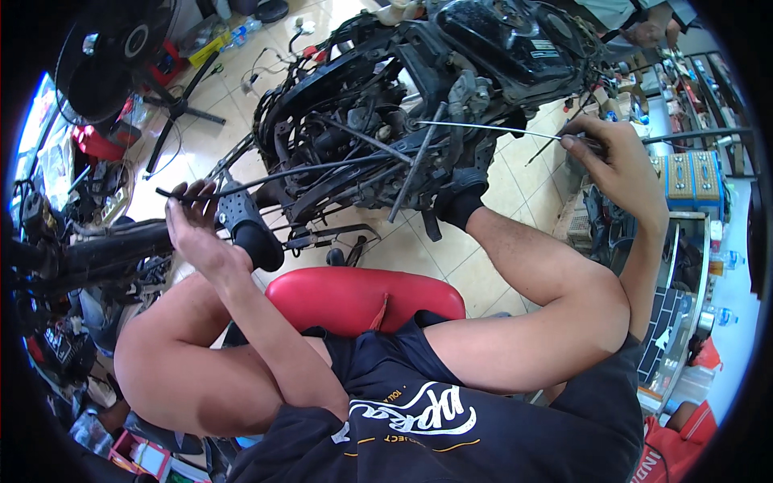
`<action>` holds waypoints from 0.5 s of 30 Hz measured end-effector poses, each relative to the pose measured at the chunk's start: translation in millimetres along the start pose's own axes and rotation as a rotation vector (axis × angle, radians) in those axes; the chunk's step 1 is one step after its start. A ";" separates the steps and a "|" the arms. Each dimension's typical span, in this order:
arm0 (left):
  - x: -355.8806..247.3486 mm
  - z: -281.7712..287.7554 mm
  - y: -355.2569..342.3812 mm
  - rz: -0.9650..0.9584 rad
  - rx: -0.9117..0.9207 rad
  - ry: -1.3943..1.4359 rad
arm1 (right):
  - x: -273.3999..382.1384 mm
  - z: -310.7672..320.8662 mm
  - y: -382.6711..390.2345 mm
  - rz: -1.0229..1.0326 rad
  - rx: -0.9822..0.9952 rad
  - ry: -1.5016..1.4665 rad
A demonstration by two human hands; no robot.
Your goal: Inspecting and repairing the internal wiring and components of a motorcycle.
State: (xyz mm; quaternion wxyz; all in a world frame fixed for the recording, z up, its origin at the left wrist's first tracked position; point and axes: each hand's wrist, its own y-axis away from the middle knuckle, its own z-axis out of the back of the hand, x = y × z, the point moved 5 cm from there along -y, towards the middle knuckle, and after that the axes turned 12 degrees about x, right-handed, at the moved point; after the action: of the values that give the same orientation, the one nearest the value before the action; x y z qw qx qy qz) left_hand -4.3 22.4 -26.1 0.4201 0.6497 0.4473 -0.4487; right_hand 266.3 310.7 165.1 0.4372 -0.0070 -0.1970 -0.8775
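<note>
A partly stripped motorcycle stands before me, its black tank at the far right and its engine parts and frame bared. My left hand is at the left, fingers curled against the end of a thin black cable that runs rightward across the frame. At the right, my right hand grips a long, thin metal rod between thumb and fingers. The rod points left, its tip in front of the frame near a grey bar. The rod's gripped end is hidden in the hand.
A red padded seat is between my legs. A black fan stands at far left on tiled floor. Shelves with small parts and a patterned case line the right side. Another person's hand shows beyond the tank.
</note>
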 end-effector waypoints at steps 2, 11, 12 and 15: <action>-24.9 -51.0 42.1 0.045 0.019 -0.229 | -5.9 3.5 -0.7 0.012 0.014 -0.004; -114.8 -67.4 154.1 -0.058 0.142 -0.671 | -12.2 2.5 -7.9 0.204 -0.033 0.076; -91.9 -92.9 100.9 -0.079 0.215 -0.541 | -14.7 1.3 -6.9 0.214 -0.063 0.036; -28.2 -15.8 22.5 -0.178 0.384 -0.138 | -3.3 11.7 2.1 0.234 -0.075 -0.224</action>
State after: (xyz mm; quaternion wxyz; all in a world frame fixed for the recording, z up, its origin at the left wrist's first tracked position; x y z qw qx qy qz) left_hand 15.0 26.0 8.0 0.2769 0.6436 0.3793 -0.6043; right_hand 268.0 316.2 176.0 0.5112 -0.1438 -0.2096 -0.8210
